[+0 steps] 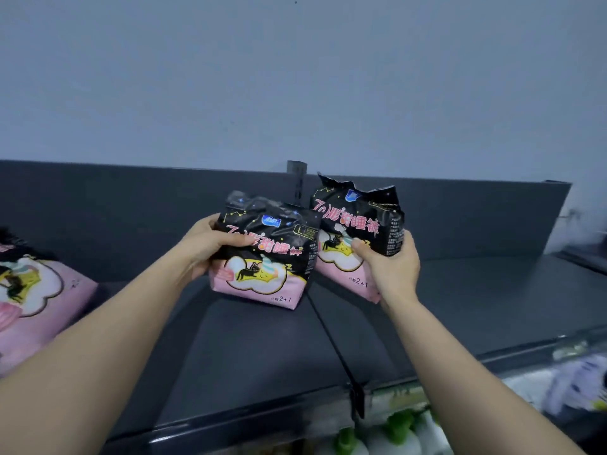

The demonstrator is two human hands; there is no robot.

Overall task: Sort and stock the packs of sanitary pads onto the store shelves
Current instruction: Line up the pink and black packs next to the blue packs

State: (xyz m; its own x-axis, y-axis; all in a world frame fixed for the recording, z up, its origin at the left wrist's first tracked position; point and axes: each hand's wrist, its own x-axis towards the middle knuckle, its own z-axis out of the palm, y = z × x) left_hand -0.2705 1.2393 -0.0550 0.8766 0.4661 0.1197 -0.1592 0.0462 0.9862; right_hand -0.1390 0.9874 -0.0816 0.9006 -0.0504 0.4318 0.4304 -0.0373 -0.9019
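Two black-and-pink packs of sanitary pads stand upright side by side on the dark top shelf. My left hand grips the left pack by its left edge, thumb across the front. My right hand grips the right pack at its lower right, thumb on the front and fingers round the side. The left pack overlaps the right pack's lower left corner. A third pack of the same kind lies flat at the far left of the shelf.
A thin black divider rail runs from the shelf's back upright to the front edge, between the two packs. Below the shelf's front lip sit white bottles with green caps and pale packs. A grey wall rises behind.
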